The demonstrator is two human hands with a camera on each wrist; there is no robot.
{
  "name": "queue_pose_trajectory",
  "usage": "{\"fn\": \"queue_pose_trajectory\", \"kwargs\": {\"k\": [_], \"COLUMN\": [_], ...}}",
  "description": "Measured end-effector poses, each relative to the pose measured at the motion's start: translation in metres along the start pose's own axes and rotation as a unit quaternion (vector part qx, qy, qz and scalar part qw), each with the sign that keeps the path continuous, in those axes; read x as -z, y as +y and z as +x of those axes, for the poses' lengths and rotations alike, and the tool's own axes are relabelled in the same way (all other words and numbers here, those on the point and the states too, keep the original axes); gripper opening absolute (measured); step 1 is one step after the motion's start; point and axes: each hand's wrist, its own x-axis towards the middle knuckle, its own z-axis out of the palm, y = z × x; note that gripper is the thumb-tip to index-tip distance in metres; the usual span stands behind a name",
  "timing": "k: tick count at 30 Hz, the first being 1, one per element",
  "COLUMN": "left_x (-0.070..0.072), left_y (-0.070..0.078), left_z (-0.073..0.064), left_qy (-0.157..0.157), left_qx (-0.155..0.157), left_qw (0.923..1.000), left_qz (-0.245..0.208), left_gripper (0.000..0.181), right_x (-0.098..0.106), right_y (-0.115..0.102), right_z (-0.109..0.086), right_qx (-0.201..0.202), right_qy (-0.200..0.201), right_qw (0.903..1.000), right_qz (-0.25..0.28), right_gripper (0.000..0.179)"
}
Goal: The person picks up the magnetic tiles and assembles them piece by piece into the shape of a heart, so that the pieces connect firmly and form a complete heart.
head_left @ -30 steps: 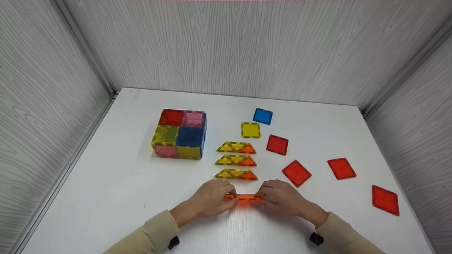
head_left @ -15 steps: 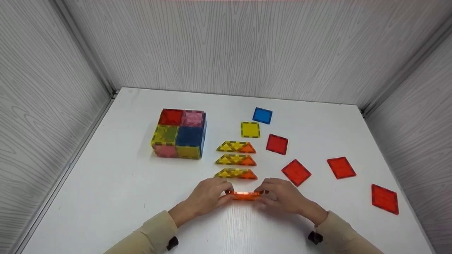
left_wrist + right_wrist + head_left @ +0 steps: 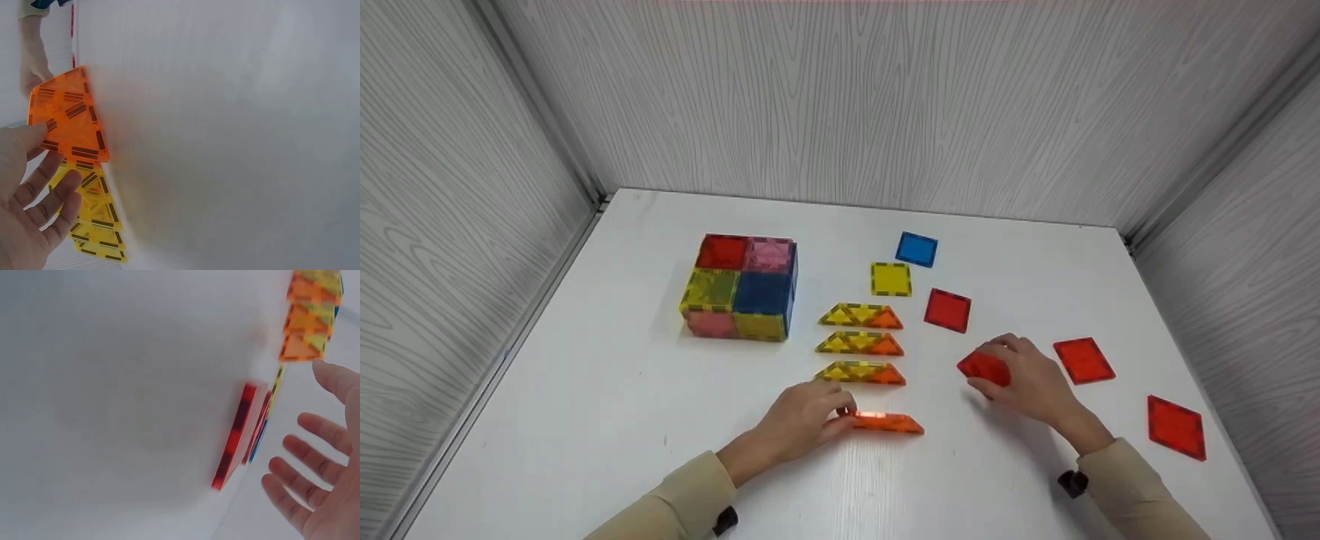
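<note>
My left hand (image 3: 801,417) pinches the left end of an orange trapezoid of joined magnetic tiles (image 3: 891,424), which stands on its long edge on the white table. In the left wrist view the thumb lies on its face (image 3: 66,115). Behind it stand three yellow-and-orange trapezoid rows of magnetic tiles (image 3: 861,373), one behind another. My right hand (image 3: 1031,381) reaches over a red square magnetic tile (image 3: 981,367) lying flat. The right wrist view has its fingers (image 3: 306,464) spread apart, with the red tile (image 3: 241,436) beyond them and nothing gripped.
A low box of coloured magnetic tiles (image 3: 763,291) stands at the back left. Flat blue (image 3: 916,249), yellow (image 3: 891,279) and red square tiles (image 3: 947,310) lie behind the right hand. Two more red tiles, one nearer (image 3: 1084,360) and one at the right edge (image 3: 1176,427), lie farther right.
My right hand has let go of the orange tile's right end and moved right and away to the red square tile. My left hand keeps its hold in nearly the same place.
</note>
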Motion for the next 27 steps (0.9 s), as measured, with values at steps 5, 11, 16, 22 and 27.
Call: {"fn": "queue_pose_trajectory", "kwargs": {"k": [5, 11, 16, 22, 27], "left_x": [0.0, 0.001, 0.001, 0.001, -0.001], "left_y": [0.0, 0.0, 0.001, 0.002, 0.001], "left_z": [0.001, 0.0, 0.0, 0.0, -0.001], "left_qy": [0.003, 0.003, -0.002, -0.003, 0.007], "left_qx": [-0.002, -0.001, 0.007, 0.009, 0.0], "left_qw": [1.0, 1.0, 1.0, 0.9999, 1.0], "left_qz": [-0.003, -0.001, -0.002, -0.003, 0.004], "left_gripper": [0.012, 0.012, 0.012, 0.012, 0.011], "right_x": [0.002, -0.004, -0.008, -0.009, -0.009], "right_y": [0.014, 0.013, 0.015, 0.019, 0.022], "right_z": [0.005, 0.007, 0.007, 0.01, 0.012], "right_qx": [-0.055, -0.084, -0.093, -0.095, -0.087], "right_qy": [-0.052, -0.085, -0.085, -0.088, -0.09], "right_qw": [0.9964, 0.992, 0.9919, 0.9916, 0.9917], "right_qz": [-0.038, -0.041, -0.017, 0.003, 0.026], "right_gripper": [0.078, 0.091, 0.088, 0.087, 0.085]}}
